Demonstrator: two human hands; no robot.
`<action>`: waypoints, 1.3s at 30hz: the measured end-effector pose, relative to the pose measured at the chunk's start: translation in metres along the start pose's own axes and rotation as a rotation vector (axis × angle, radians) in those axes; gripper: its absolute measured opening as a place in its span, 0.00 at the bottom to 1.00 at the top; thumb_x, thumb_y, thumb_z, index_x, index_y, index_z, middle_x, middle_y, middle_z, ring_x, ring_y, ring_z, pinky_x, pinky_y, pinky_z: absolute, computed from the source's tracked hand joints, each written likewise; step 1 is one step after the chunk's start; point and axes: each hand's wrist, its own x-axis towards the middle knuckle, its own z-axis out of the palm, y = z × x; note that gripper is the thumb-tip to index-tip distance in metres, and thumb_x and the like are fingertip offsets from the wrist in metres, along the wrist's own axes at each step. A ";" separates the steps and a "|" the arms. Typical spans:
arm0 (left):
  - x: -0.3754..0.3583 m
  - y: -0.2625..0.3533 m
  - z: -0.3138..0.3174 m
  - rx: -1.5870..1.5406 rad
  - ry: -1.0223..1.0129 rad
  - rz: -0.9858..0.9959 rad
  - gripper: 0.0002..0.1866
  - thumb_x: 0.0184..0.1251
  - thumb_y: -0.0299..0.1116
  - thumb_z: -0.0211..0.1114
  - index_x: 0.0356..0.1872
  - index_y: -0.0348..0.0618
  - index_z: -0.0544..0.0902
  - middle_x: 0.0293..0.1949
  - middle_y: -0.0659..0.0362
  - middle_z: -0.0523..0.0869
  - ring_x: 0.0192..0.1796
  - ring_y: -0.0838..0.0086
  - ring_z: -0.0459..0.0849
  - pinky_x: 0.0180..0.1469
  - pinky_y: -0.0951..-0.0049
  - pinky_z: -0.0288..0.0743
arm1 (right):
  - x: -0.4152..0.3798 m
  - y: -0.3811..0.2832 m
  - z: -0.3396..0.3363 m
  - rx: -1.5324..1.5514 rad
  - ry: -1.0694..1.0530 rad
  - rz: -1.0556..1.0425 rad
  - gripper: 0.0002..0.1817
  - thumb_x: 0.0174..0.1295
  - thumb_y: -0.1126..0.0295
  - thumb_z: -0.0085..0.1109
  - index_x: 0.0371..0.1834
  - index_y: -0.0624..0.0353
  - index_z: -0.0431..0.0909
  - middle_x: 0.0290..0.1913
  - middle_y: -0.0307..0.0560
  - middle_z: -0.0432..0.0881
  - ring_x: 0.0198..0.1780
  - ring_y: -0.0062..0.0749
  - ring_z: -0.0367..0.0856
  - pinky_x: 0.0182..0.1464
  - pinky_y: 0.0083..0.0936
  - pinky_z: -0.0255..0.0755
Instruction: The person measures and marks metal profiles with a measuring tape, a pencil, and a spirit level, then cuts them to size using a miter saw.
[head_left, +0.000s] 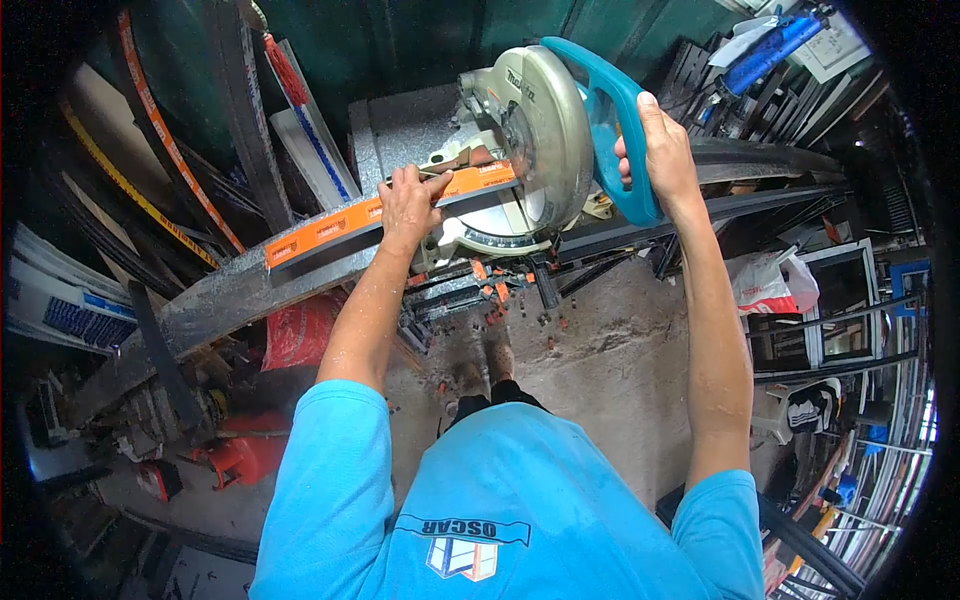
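From where I stand, the long straight orange strip with small printed labels [325,232] lies across the base of the pale miter saw with a round blade housing [550,135]. Its right end reaches under the housing; whether it touches the blade, I cannot tell. The left hand [406,208] is laid over the strip with fingers partly spread, and seems to press it in place. The right hand [668,155] is closed around the big teal loop handle [640,203] of the saw; I cannot see whether a finger is on any switch.

I judge that the step in hand is to hold the strip steady for a cut. The next move, in my opinion, calls for a firm left hand, kept well away from the blade, and a straight, even pull downward by the right. Small orange offcuts [502,291] lie below the saw.
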 end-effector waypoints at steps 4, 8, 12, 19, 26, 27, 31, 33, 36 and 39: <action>0.001 0.001 -0.001 0.025 -0.015 -0.003 0.37 0.47 0.35 0.84 0.63 0.76 0.86 0.48 0.59 0.77 0.55 0.62 0.76 0.56 0.53 0.67 | -0.001 0.000 0.000 -0.014 0.000 -0.002 0.33 0.81 0.39 0.41 0.43 0.62 0.78 0.27 0.43 0.80 0.22 0.23 0.79 0.24 0.24 0.76; 0.001 0.002 -0.003 0.016 -0.022 -0.010 0.36 0.48 0.35 0.83 0.63 0.76 0.87 0.48 0.59 0.77 0.54 0.62 0.76 0.55 0.53 0.67 | -0.002 0.001 0.000 -0.015 -0.005 -0.014 0.33 0.81 0.39 0.41 0.43 0.62 0.77 0.27 0.43 0.80 0.22 0.23 0.79 0.24 0.25 0.76; 0.000 0.002 -0.002 0.021 -0.018 -0.011 0.36 0.47 0.36 0.84 0.63 0.76 0.87 0.48 0.59 0.77 0.55 0.62 0.76 0.57 0.52 0.67 | -0.002 0.001 0.000 -0.008 -0.006 0.004 0.33 0.80 0.39 0.42 0.44 0.63 0.78 0.27 0.43 0.80 0.22 0.23 0.79 0.24 0.25 0.76; 0.000 0.001 -0.001 0.006 -0.014 -0.016 0.38 0.45 0.38 0.86 0.63 0.76 0.86 0.49 0.60 0.77 0.56 0.62 0.76 0.58 0.52 0.67 | -0.002 0.003 0.000 -0.002 -0.014 0.000 0.33 0.80 0.38 0.42 0.47 0.63 0.78 0.27 0.43 0.80 0.22 0.23 0.79 0.23 0.25 0.76; 0.000 0.002 -0.003 -0.004 -0.012 -0.014 0.37 0.46 0.35 0.84 0.63 0.75 0.87 0.48 0.60 0.78 0.55 0.62 0.76 0.57 0.53 0.67 | -0.003 0.007 0.002 0.006 0.006 0.011 0.33 0.80 0.38 0.42 0.45 0.62 0.78 0.26 0.43 0.80 0.22 0.23 0.79 0.23 0.25 0.75; -0.001 0.002 -0.004 -0.006 -0.005 -0.012 0.36 0.46 0.34 0.84 0.62 0.75 0.87 0.47 0.60 0.78 0.55 0.62 0.76 0.57 0.53 0.67 | -0.003 0.007 0.002 0.006 0.006 0.012 0.33 0.80 0.38 0.42 0.45 0.62 0.78 0.26 0.43 0.80 0.22 0.23 0.79 0.23 0.25 0.75; 0.000 0.003 -0.005 -0.017 0.009 -0.007 0.36 0.47 0.32 0.83 0.62 0.74 0.88 0.47 0.60 0.78 0.55 0.62 0.76 0.56 0.54 0.67 | -0.005 0.007 0.001 0.018 0.000 0.007 0.33 0.80 0.38 0.43 0.44 0.62 0.78 0.26 0.43 0.80 0.22 0.23 0.78 0.23 0.25 0.75; 0.000 0.002 -0.004 -0.014 0.017 -0.004 0.36 0.47 0.32 0.83 0.62 0.75 0.88 0.47 0.60 0.78 0.54 0.62 0.77 0.56 0.54 0.67 | -0.004 0.008 0.002 0.021 0.001 0.010 0.32 0.80 0.38 0.43 0.45 0.62 0.78 0.26 0.43 0.80 0.22 0.23 0.78 0.23 0.24 0.75; 0.000 0.001 -0.001 -0.002 0.028 0.002 0.36 0.46 0.33 0.83 0.62 0.75 0.87 0.46 0.60 0.78 0.54 0.62 0.77 0.56 0.54 0.67 | -0.004 0.010 0.001 0.018 -0.005 -0.006 0.32 0.80 0.38 0.43 0.45 0.62 0.78 0.27 0.42 0.80 0.22 0.22 0.78 0.23 0.24 0.75; 0.000 0.000 0.001 0.014 0.036 0.009 0.37 0.46 0.33 0.84 0.62 0.76 0.87 0.47 0.60 0.78 0.54 0.62 0.77 0.56 0.54 0.68 | -0.007 0.008 0.002 0.018 0.003 -0.001 0.32 0.80 0.38 0.43 0.45 0.62 0.78 0.27 0.42 0.80 0.22 0.23 0.78 0.23 0.24 0.75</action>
